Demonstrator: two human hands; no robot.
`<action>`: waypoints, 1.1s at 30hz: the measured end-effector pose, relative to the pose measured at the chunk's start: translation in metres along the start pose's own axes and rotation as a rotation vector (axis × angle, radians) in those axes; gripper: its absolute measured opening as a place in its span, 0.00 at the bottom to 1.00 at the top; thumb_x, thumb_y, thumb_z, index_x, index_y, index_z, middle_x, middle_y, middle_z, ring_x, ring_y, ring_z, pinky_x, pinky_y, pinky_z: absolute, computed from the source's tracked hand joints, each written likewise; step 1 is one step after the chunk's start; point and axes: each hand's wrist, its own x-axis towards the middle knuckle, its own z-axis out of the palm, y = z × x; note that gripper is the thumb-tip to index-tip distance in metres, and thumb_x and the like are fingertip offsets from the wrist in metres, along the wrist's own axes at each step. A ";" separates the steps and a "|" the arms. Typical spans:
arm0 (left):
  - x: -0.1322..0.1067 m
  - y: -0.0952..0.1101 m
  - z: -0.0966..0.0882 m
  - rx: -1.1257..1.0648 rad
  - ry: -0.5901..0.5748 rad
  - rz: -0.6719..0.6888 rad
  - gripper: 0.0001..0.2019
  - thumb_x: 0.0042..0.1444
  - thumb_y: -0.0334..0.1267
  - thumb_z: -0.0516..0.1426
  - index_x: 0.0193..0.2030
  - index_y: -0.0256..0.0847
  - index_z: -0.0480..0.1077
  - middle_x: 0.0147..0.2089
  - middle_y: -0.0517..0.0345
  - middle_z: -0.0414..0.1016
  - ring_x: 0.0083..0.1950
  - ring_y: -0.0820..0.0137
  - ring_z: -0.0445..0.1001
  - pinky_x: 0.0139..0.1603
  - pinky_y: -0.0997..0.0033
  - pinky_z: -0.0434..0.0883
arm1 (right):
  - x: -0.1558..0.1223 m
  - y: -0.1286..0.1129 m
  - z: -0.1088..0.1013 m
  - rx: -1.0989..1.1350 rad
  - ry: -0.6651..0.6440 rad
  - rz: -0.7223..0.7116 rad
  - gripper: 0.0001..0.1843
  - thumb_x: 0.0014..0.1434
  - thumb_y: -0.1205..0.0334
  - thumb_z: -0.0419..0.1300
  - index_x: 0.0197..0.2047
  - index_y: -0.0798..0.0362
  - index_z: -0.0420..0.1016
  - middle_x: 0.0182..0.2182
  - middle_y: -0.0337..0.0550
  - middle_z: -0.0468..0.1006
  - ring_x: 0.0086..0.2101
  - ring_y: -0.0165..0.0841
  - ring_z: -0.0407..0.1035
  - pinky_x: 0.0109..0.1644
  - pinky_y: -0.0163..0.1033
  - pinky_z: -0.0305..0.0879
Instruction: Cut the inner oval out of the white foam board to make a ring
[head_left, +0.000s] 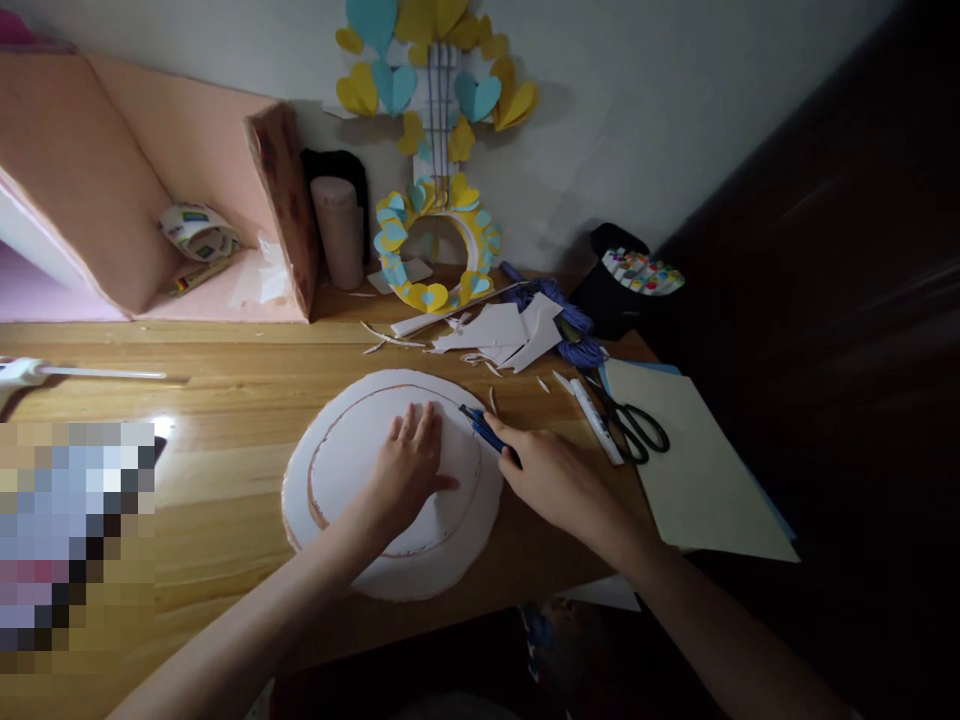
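A round white foam disc (341, 465) with a circle scored into it lies on the wooden table (210, 400). My left hand (409, 465) lies flat on the disc's middle, fingers stretched out. My right hand (551, 480) is closed around a blue craft knife (484, 430). The knife's tip touches the scored line at the disc's upper right edge.
Black scissors (637, 425) and a white pen (596, 420) lie on pale paper sheets (697, 470) to the right. White paper scraps (502, 335), purple yarn (562, 310), a marker case (637, 275), a paper-heart guitar (435, 160) and a pink foam house (150, 200) stand behind. A glue gun (30, 372) lies at left.
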 end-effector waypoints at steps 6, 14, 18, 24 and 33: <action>0.001 0.002 0.000 0.034 -0.020 -0.014 0.38 0.50 0.46 0.63 0.63 0.26 0.58 0.67 0.29 0.53 0.66 0.42 0.54 0.61 0.49 0.61 | -0.005 -0.002 -0.005 0.043 -0.041 0.076 0.28 0.59 0.66 0.50 0.63 0.51 0.62 0.34 0.52 0.81 0.34 0.40 0.76 0.31 0.35 0.63; 0.001 0.002 0.002 0.032 -0.001 -0.014 0.38 0.50 0.46 0.63 0.64 0.27 0.57 0.67 0.29 0.53 0.67 0.43 0.53 0.62 0.48 0.60 | -0.011 -0.008 0.001 0.093 -0.070 0.111 0.29 0.60 0.67 0.49 0.65 0.52 0.60 0.34 0.53 0.81 0.32 0.38 0.76 0.29 0.34 0.61; 0.001 0.001 0.005 0.031 0.014 0.004 0.39 0.51 0.47 0.63 0.64 0.29 0.56 0.67 0.29 0.53 0.67 0.43 0.53 0.61 0.47 0.60 | -0.012 -0.007 0.004 0.098 -0.048 0.117 0.27 0.61 0.66 0.48 0.64 0.53 0.62 0.34 0.55 0.80 0.33 0.39 0.75 0.29 0.34 0.61; 0.001 0.002 0.003 0.049 -0.012 -0.010 0.38 0.50 0.46 0.63 0.63 0.27 0.58 0.67 0.31 0.52 0.67 0.42 0.53 0.62 0.49 0.60 | -0.021 -0.008 0.014 0.099 -0.044 0.154 0.29 0.60 0.66 0.48 0.64 0.51 0.60 0.32 0.52 0.81 0.31 0.38 0.75 0.27 0.34 0.60; 0.000 0.003 0.003 0.039 -0.011 -0.008 0.37 0.50 0.47 0.63 0.62 0.27 0.59 0.67 0.31 0.52 0.67 0.42 0.53 0.62 0.48 0.59 | -0.032 -0.018 0.014 0.144 -0.092 0.273 0.29 0.59 0.67 0.49 0.64 0.50 0.61 0.30 0.52 0.80 0.29 0.38 0.75 0.26 0.34 0.58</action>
